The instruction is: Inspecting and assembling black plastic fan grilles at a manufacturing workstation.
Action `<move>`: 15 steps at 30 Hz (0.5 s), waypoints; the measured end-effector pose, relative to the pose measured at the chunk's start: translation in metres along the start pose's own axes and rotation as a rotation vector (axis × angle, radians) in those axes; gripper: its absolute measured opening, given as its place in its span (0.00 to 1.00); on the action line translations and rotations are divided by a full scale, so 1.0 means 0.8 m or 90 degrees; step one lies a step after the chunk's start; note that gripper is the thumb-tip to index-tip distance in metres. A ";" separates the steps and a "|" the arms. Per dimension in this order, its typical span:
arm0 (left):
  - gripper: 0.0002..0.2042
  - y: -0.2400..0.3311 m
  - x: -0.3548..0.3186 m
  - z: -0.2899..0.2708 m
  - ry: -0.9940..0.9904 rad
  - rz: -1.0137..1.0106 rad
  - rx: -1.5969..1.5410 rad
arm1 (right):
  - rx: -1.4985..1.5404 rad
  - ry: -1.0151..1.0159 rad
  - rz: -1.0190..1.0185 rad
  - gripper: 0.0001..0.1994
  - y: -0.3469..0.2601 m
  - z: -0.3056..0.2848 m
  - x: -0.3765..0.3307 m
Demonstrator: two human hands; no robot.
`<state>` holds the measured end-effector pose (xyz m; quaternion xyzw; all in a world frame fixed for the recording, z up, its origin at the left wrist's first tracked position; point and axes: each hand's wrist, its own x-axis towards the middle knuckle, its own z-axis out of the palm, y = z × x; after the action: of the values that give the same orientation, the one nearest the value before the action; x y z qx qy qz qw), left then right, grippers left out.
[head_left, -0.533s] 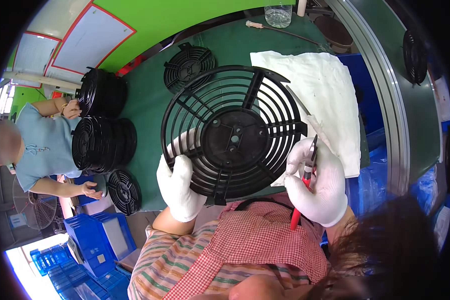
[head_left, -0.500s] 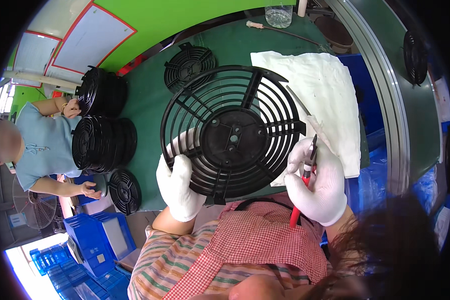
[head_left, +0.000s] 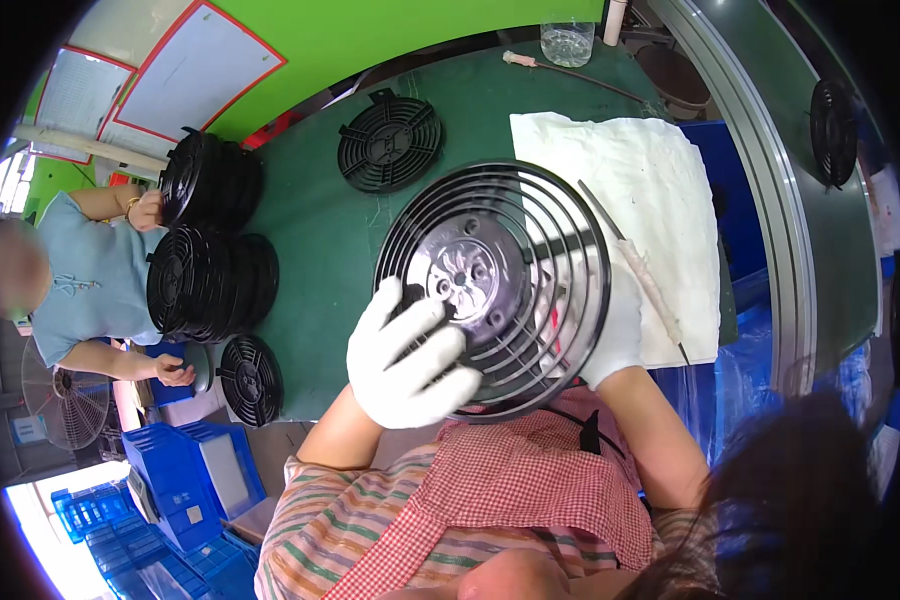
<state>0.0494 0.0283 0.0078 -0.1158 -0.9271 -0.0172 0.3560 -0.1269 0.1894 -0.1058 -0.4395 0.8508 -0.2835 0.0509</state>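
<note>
A round black plastic fan grille [head_left: 475, 255] is tilted above the green table, the shiny face of its hub turned up. My left hand [head_left: 410, 365], in a white glove, is at its lower left. The fingers are spread and straight over the ribs and the edge of the hub. Behind the grille's right side is my right hand [head_left: 618, 325], also gloved and mostly hidden by the ribs and rim. Bits of red-handled nippers [head_left: 556, 325] show through the gaps there, held in that hand. The nippers' jaws are hidden.
White cloth [head_left: 610, 150] lies at right, bearing a thin rod with a wrapped handle [head_left: 650, 280]. Another grille [head_left: 390, 143] rests on the table [head_left: 315, 210]. Grille stacks [head_left: 205, 285] stand at left beside a co-worker's hand [head_left: 146, 210]. A clear container [head_left: 567, 45] is at the back.
The grille has turned over, showing its other face, and shifted right. My left hand has gone from gripping its rim to spread fingers. My right hand has moved behind it with the nippers.
</note>
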 end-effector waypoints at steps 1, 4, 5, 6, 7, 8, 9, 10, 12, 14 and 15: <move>0.12 0.004 -0.003 0.001 0.008 0.008 0.009 | 0.301 0.004 0.125 0.08 0.013 0.006 -0.003; 0.15 0.005 -0.029 0.008 0.048 0.039 0.016 | 0.540 -0.122 0.140 0.18 0.016 -0.064 0.003; 0.16 0.006 -0.035 0.012 0.047 0.052 0.024 | 0.849 -0.140 0.127 0.20 0.000 -0.086 0.007; 0.18 0.005 -0.039 0.016 0.048 0.066 0.032 | 1.157 -0.155 0.105 0.23 -0.014 -0.102 0.012; 0.18 0.006 -0.042 0.018 0.055 0.061 0.005 | 1.157 -0.156 0.105 0.23 -0.017 -0.106 0.013; 0.18 0.007 -0.042 0.018 0.057 0.063 0.002 | 1.111 -0.179 0.147 0.28 -0.018 -0.111 0.011; 0.18 0.008 -0.041 0.017 0.059 0.064 0.006 | 1.065 -0.201 0.188 0.32 -0.021 -0.117 0.011; 0.18 0.009 -0.040 0.015 0.061 0.064 0.011 | 1.041 -0.217 0.206 0.34 -0.030 -0.125 0.014; 0.18 0.006 -0.028 0.013 0.042 0.085 0.005 | 1.001 -0.139 0.213 0.35 -0.045 -0.119 0.009; 0.17 0.005 -0.026 0.015 0.051 0.115 0.007 | 0.988 -0.132 0.204 0.33 -0.044 -0.109 0.009; 0.17 0.007 -0.031 0.018 0.067 0.116 0.010 | 0.979 -0.156 0.216 0.33 -0.046 -0.110 0.010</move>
<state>0.0585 0.0301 -0.0197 -0.1954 -0.8928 0.0166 0.4055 -0.1349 0.2053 -0.0117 -0.1741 0.4605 -0.7292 0.4753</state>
